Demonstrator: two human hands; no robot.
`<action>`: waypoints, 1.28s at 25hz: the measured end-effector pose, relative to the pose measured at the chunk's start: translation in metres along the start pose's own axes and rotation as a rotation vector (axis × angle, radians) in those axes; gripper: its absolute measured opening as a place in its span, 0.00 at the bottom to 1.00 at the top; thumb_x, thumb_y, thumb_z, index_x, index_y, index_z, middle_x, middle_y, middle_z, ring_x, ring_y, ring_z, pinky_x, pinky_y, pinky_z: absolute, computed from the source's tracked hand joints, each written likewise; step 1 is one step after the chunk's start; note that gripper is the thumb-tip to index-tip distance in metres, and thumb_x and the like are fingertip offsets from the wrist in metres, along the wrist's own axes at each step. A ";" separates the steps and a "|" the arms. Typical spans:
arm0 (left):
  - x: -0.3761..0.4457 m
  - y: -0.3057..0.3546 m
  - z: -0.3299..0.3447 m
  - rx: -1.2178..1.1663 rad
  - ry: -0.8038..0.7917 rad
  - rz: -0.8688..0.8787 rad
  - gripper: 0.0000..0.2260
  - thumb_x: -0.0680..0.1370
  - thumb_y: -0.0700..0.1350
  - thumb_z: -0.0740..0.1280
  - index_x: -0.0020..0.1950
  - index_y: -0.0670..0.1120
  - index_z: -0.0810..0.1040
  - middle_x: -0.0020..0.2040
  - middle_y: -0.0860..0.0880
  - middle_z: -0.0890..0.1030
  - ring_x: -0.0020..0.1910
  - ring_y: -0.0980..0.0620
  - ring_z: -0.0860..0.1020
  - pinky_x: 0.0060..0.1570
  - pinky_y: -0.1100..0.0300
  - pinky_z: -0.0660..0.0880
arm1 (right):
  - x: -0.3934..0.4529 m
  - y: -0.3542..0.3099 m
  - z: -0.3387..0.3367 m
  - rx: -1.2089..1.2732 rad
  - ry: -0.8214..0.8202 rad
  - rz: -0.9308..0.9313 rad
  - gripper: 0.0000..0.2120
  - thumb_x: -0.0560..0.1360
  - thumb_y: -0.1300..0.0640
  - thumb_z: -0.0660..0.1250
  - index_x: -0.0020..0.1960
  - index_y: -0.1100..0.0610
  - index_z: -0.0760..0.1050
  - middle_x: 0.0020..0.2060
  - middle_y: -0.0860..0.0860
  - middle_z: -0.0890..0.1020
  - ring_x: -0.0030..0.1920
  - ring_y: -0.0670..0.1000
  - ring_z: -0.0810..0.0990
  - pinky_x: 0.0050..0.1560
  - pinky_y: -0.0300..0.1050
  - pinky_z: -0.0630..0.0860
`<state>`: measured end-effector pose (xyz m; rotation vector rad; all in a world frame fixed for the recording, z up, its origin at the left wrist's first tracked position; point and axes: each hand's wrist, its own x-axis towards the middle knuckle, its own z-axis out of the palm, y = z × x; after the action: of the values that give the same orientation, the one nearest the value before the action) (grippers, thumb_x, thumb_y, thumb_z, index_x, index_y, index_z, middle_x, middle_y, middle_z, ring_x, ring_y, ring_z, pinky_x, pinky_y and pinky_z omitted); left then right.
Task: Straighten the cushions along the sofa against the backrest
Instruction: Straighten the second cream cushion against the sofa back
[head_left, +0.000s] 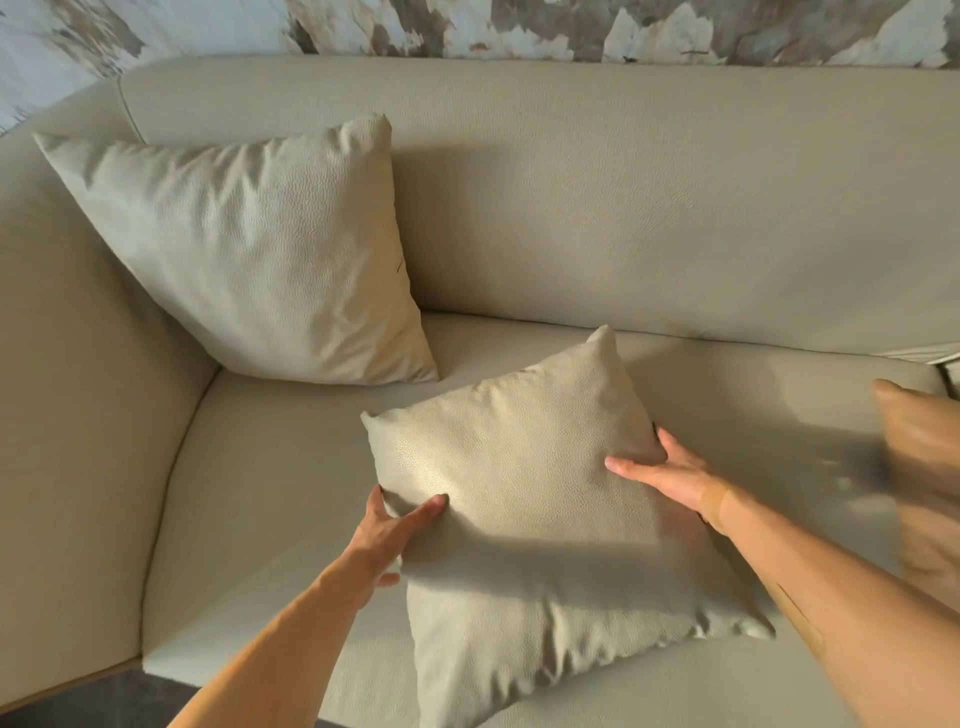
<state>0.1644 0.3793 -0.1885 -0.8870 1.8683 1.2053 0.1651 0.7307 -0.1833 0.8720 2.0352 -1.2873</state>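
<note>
Head view: left hand (387, 530) and right hand (662, 475) grip opposite edges of a beige cushion (540, 525) on the sofa seat (270, 493), apart from the backrest (623, 208); second cushion (244, 254) leans in the corner; tan cushion (924, 483) at right; no legible writing.

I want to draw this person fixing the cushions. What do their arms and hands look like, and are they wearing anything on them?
Both arms are bare, with no sleeves in view. The left hand wears nothing: no glove, ring or watch shows. The right hand is bare too, but a small tan plaster sits at its wrist. Further up the right forearm there is a thin dark mark; I cannot tell what it is.
</note>
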 end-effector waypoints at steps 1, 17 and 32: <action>0.000 0.002 -0.001 -0.013 -0.005 -0.009 0.47 0.62 0.64 0.77 0.74 0.58 0.57 0.69 0.51 0.69 0.63 0.46 0.71 0.51 0.45 0.77 | -0.003 -0.003 0.001 0.003 0.000 -0.003 0.53 0.66 0.41 0.76 0.79 0.52 0.49 0.78 0.52 0.59 0.77 0.54 0.57 0.74 0.49 0.55; -0.064 0.157 0.027 0.063 -0.032 0.533 0.58 0.63 0.44 0.81 0.78 0.58 0.43 0.75 0.46 0.62 0.73 0.44 0.64 0.68 0.51 0.66 | -0.077 -0.057 -0.100 0.320 0.118 0.016 0.67 0.50 0.28 0.76 0.76 0.37 0.38 0.75 0.42 0.61 0.71 0.55 0.68 0.62 0.69 0.69; -0.043 0.244 0.084 0.201 0.055 0.710 0.63 0.57 0.52 0.83 0.76 0.63 0.39 0.76 0.49 0.62 0.73 0.43 0.65 0.70 0.44 0.66 | -0.020 -0.071 -0.160 0.560 0.228 -0.232 0.40 0.59 0.42 0.78 0.65 0.43 0.61 0.66 0.42 0.70 0.66 0.50 0.72 0.64 0.61 0.74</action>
<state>-0.0029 0.5432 -0.0720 -0.1303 2.3942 1.3558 0.1032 0.8507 -0.0702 1.0875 2.0161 -2.0276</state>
